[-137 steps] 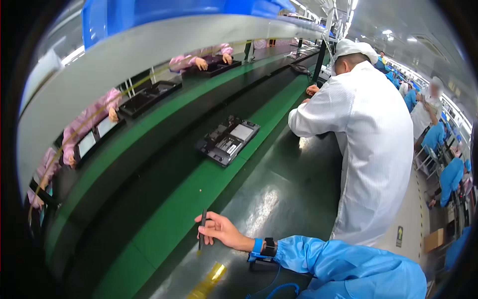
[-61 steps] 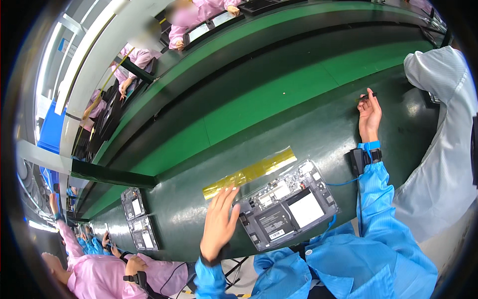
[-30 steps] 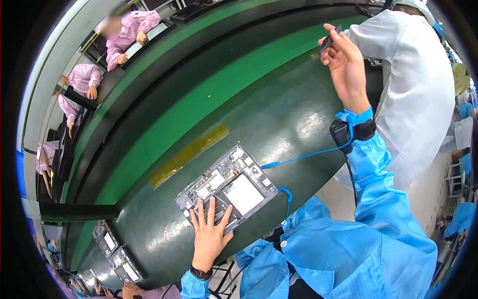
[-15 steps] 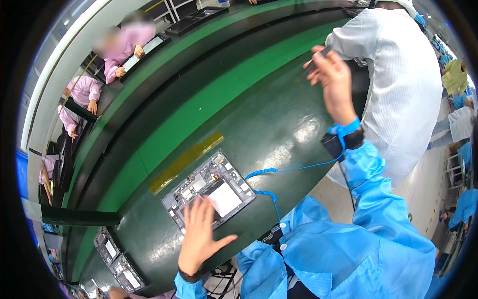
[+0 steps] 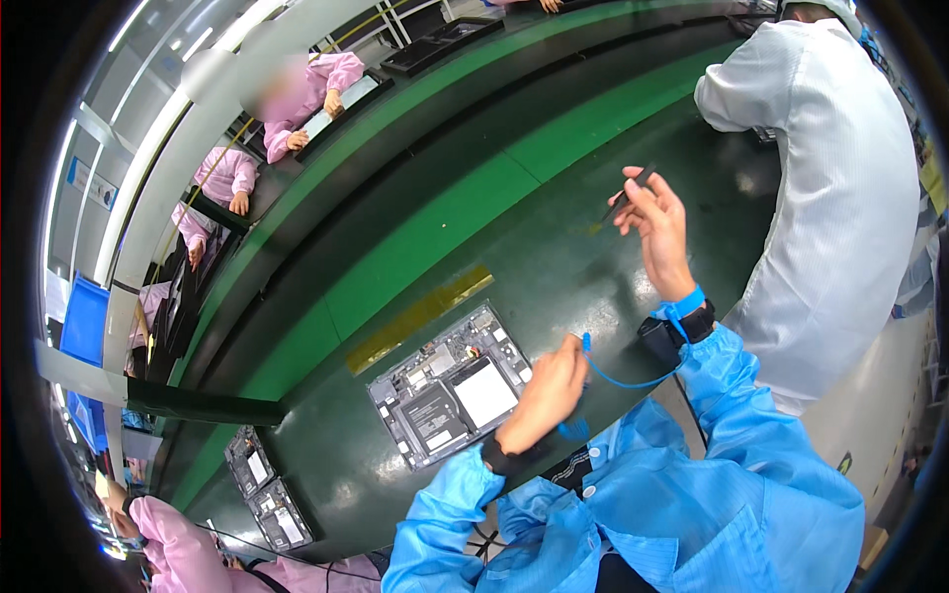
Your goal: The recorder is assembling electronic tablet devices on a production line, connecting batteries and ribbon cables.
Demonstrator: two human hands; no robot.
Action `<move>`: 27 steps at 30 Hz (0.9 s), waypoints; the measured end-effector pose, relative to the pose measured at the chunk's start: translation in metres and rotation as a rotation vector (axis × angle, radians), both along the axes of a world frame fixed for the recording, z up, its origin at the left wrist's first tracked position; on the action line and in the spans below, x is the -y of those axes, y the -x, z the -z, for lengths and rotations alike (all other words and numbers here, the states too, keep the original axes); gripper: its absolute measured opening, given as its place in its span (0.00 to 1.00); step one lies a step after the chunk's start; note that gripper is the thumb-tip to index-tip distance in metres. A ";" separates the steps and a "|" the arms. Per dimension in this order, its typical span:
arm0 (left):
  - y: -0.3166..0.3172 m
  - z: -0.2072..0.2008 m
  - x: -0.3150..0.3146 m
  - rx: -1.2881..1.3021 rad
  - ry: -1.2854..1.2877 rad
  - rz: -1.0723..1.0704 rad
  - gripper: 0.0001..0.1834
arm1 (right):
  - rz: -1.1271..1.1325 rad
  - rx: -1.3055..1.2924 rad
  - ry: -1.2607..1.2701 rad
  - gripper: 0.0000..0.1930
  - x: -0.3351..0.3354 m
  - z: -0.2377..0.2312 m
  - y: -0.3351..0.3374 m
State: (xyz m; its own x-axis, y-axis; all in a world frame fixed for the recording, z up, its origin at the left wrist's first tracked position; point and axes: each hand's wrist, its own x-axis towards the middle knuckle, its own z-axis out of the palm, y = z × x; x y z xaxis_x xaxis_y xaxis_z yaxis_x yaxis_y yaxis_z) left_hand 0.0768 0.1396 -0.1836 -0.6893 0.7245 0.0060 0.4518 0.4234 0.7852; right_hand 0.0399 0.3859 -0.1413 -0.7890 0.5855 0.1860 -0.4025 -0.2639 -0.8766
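Note:
My left hand (image 5: 546, 390) is closed on the blue coiled cord (image 5: 586, 344), right of the opened device. That cord leads to a blue strap (image 5: 680, 304) around my right wrist. Raised over the far right of the bench, my right hand (image 5: 654, 237) holds a slim black tool (image 5: 631, 194) with a narrow tip between thumb and fingers; its exact kind is unclear. An opened, tablet-like device (image 5: 427, 415) lies flat, its circuit board, black battery and a white rectangle exposed. My left forearm partly covers its near right corner.
Yellow tape (image 5: 420, 318) lies beyond the device on the green bench (image 5: 341, 450). Two more opened devices (image 5: 280, 512) sit at the left end, near a co-worker's pink sleeve (image 5: 183, 539). A person in white (image 5: 840, 168) stands close on my right. A dark post (image 5: 203, 403) juts in at left.
My left hand has gone from spread over the device to the cord at its right, and closed there. My right hand, still holding the black tool, has come lower and nearer. The view has shifted.

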 end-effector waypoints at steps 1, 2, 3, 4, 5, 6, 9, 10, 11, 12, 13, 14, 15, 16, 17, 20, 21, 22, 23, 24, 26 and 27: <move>-0.013 -0.013 -0.002 0.251 -0.010 0.012 0.12 | 0.002 -0.011 -0.010 0.18 -0.005 -0.003 -0.003; -0.024 -0.023 -0.001 0.498 -0.021 0.010 0.12 | -0.009 -0.026 -0.017 0.19 -0.005 -0.006 -0.003; -0.038 -0.007 0.003 0.668 -0.159 0.033 0.13 | -0.008 -0.026 -0.033 0.19 -0.004 -0.010 -0.004; -0.047 -0.012 0.005 0.586 -0.107 0.088 0.13 | -0.004 -0.028 -0.045 0.20 -0.008 -0.015 -0.010; -0.055 -0.013 0.013 0.172 -0.052 0.086 0.14 | -0.016 -0.021 -0.051 0.20 -0.009 -0.018 -0.015; -0.064 -0.016 0.027 -0.243 0.006 0.082 0.16 | -0.029 -0.014 -0.056 0.20 -0.009 -0.021 -0.022; -0.059 -0.035 0.093 -0.531 0.311 -0.174 0.26 | -0.173 0.070 -0.073 0.20 -0.014 -0.020 -0.040; -0.055 -0.037 0.118 -0.653 0.448 -0.287 0.28 | -0.172 0.075 -0.078 0.20 -0.014 -0.017 -0.042; -0.049 -0.035 0.144 -0.651 0.522 -0.312 0.30 | -0.245 0.134 -0.138 0.21 -0.011 -0.015 -0.043; -0.045 -0.030 0.163 -0.646 0.595 -0.340 0.33 | -0.321 0.194 -0.202 0.21 -0.008 -0.013 -0.044; -0.043 -0.024 0.173 -0.638 0.589 -0.345 0.33 | -0.346 0.231 -0.230 0.21 0.001 -0.011 -0.042; -0.040 -0.018 0.179 -0.606 0.562 -0.314 0.33 | -0.410 0.251 -0.225 0.21 0.007 -0.003 -0.036; -0.038 -0.014 0.182 -0.574 0.534 -0.282 0.34 | -0.448 0.274 -0.202 0.21 0.017 0.005 -0.030; -0.037 -0.011 0.182 -0.571 0.528 -0.287 0.34 | -0.488 0.294 -0.178 0.21 0.030 0.011 -0.020; -0.035 -0.010 0.181 -0.582 0.538 -0.284 0.35 | -0.534 0.292 -0.193 0.21 0.044 0.015 -0.012; -0.033 -0.023 0.174 -0.568 0.542 -0.264 0.34 | -0.694 0.271 -0.221 0.22 0.077 0.029 0.020; -0.031 -0.034 0.170 -0.547 0.544 -0.246 0.34 | -0.737 0.254 -0.228 0.22 0.085 0.034 0.032; -0.023 -0.049 0.170 -0.547 0.539 -0.254 0.34 | -0.783 0.234 -0.233 0.23 0.093 0.038 0.043; -0.010 -0.065 0.172 -0.443 0.503 -0.181 0.33 | -0.787 0.219 -0.235 0.22 0.101 0.040 0.053; 0.003 -0.078 0.171 -0.339 0.465 -0.108 0.32 | -0.793 0.203 -0.239 0.22 0.110 0.041 0.062; 0.037 -0.087 0.153 -0.381 0.450 -0.036 0.31 | -0.825 0.202 -0.227 0.22 0.125 0.046 0.073; 0.051 -0.080 0.142 -0.463 0.419 -0.031 0.32 | -0.855 0.166 -0.225 0.22 0.131 0.049 0.077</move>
